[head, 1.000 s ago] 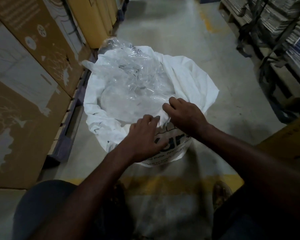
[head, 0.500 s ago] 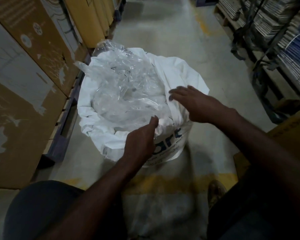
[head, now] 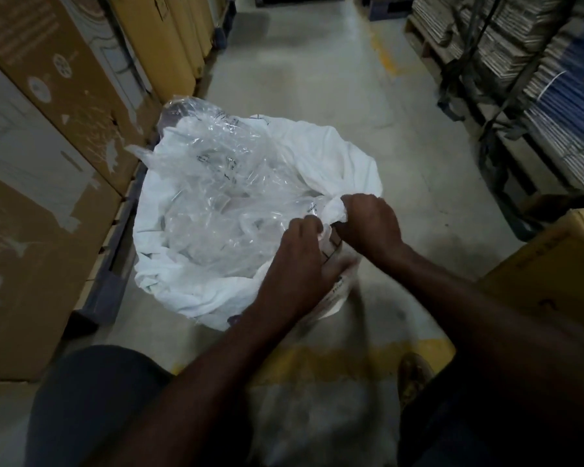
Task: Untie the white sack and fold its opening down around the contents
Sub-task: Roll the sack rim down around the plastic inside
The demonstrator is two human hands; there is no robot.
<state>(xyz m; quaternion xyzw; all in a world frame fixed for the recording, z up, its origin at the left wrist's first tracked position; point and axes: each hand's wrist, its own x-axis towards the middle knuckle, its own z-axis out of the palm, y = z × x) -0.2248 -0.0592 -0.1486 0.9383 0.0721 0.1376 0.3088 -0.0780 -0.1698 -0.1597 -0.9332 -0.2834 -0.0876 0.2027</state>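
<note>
The white sack [head: 321, 156] stands on the concrete floor in front of me, its mouth open and its rim rolled outward on the left and far sides. Crumpled clear plastic [head: 223, 197] fills the inside and rises at the back. My right hand [head: 368, 224] pinches a bunched fold of the sack's rim at the near right edge. My left hand [head: 300, 264] grips the sack's rim just beside it, fingers curled over the edge, covering part of the printed side of the sack.
Tall cardboard boxes [head: 48, 156] on a dark pallet [head: 115, 264] line the left, touching the sack. Racks of stacked flat material [head: 520, 72] run along the right. A brown carton [head: 553, 271] sits at near right. A yellow floor line [head: 317, 362] crosses by my shoe [head: 413, 372].
My right hand moved from flat over the far rim back to the near right edge and closed on a fold. My left hand shifted right along the rim and gripped it.
</note>
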